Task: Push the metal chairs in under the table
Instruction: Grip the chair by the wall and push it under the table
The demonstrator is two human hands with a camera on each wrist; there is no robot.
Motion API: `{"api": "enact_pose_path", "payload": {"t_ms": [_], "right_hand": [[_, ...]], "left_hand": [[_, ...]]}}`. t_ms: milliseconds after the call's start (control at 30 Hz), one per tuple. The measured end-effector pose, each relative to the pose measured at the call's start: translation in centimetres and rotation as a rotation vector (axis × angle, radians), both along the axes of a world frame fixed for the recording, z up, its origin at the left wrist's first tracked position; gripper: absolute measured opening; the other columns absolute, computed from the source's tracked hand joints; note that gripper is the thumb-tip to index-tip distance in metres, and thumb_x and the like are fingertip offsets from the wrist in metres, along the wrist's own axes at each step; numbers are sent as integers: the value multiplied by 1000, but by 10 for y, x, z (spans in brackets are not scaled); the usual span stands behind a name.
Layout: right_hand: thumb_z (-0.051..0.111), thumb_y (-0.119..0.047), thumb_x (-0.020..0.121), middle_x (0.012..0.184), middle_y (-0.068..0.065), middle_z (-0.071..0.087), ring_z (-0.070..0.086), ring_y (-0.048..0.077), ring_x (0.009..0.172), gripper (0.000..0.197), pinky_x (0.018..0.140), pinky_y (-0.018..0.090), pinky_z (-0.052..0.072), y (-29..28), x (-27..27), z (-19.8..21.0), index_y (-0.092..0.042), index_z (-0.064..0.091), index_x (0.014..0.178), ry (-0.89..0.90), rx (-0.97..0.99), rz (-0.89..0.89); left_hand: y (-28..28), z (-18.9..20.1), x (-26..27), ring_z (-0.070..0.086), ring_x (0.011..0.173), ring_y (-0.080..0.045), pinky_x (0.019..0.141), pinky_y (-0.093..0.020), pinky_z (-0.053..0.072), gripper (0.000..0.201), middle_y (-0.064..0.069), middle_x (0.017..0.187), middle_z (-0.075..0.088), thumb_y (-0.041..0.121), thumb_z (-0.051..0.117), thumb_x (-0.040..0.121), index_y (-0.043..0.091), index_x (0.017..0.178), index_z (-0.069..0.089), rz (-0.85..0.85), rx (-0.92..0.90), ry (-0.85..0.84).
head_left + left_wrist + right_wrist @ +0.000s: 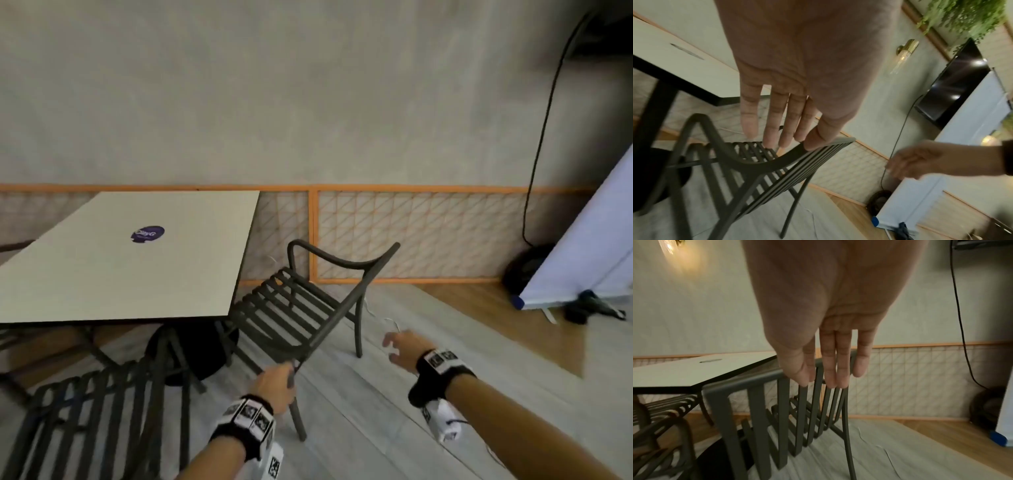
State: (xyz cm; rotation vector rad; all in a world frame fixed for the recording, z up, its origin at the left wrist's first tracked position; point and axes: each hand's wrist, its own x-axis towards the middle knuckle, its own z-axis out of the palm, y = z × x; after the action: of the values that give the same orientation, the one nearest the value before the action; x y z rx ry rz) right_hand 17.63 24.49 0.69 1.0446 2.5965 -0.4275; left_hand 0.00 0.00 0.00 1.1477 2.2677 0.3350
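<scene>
A dark metal chair (291, 308) with a slatted seat stands at the right side of the pale square table (120, 274), its seat front just under the table edge and its back towards me. My left hand (279, 380) is at the near end of the chair's top rail (828, 146). In the left wrist view its thumb lies on that rail and its fingers (777, 126) are straight. My right hand (400, 347) hovers to the right of the chair back (756, 402), fingers straight, holding nothing.
A second slatted metal chair (89, 418) stands at the lower left by the table's black round base (198, 346). An orange lattice fence (411, 233) runs along the wall. A white board (589, 240) leans at the right, with a black cable and a dark object on the floor.
</scene>
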Motion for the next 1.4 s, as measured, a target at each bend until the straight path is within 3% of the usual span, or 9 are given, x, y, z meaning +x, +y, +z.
{"api": "enact_pose_path", "payload": {"t_ms": [233,433,567,667,733,800,933,1167,1400], "right_hand": [[62,-18,87,131,12,55,55,32,116,43,93,42,48,89,-78,-8,-20,51,128,34,93,79],[56,1,80,135,12,50,53,36,116,58,87,45,51,154,-127,-30,-20,45,133,56,193,168],[53,3,80,136,10,49,44,32,127,56,91,43,41,191,-146,-50,-21,49,131,56,271,233],[58,-15,87,129,8,57,40,30,130,36,104,47,32,218,-157,-64,-22,56,122,6,296,254],[57,-22,89,127,4,59,39,30,130,30,113,56,16,230,-166,-71,-29,59,119,-55,279,289],[56,-21,90,125,-1,61,40,30,128,29,111,67,0,239,-176,-77,-35,62,114,-113,266,356],[60,-24,89,127,-7,61,42,27,128,29,105,73,-8,255,-184,-76,-45,64,109,-196,254,447],[56,-21,92,133,-2,58,40,28,132,37,108,73,-3,292,-209,-63,-46,60,118,-226,288,581],[57,-23,92,125,-5,64,44,29,128,33,111,69,4,316,-249,-59,-45,61,116,-204,319,710]], "left_hand": [[119,-25,-21,40,134,-30,110,-46,39,69,-11,150,35,18,55,89,11,148,20,-103,39,34],[184,-50,-41,49,127,-35,106,-44,43,70,-17,147,40,8,51,91,10,149,12,-106,-29,-75],[202,-64,-49,58,114,-35,99,-42,49,64,-21,133,53,4,50,90,11,146,19,-80,-3,-118],[207,-70,-53,54,122,-33,106,-41,45,67,-19,137,51,2,50,89,13,147,19,-55,24,-184],[208,-73,-54,52,125,-33,108,-42,43,70,-18,139,49,-1,51,88,15,148,19,-29,38,-232],[211,-74,-54,51,127,-33,109,-43,43,74,-19,140,48,-4,52,86,17,148,18,-22,49,-281],[223,-74,-52,50,127,-32,109,-38,42,75,-18,140,47,-9,52,84,18,147,20,16,48,-337],[263,-77,-45,54,122,-31,104,-53,45,76,-10,139,47,-7,51,83,29,142,20,124,61,-349],[290,-80,-51,54,122,-30,103,-56,45,75,-10,140,45,-4,51,85,30,142,16,234,77,-352]]}}
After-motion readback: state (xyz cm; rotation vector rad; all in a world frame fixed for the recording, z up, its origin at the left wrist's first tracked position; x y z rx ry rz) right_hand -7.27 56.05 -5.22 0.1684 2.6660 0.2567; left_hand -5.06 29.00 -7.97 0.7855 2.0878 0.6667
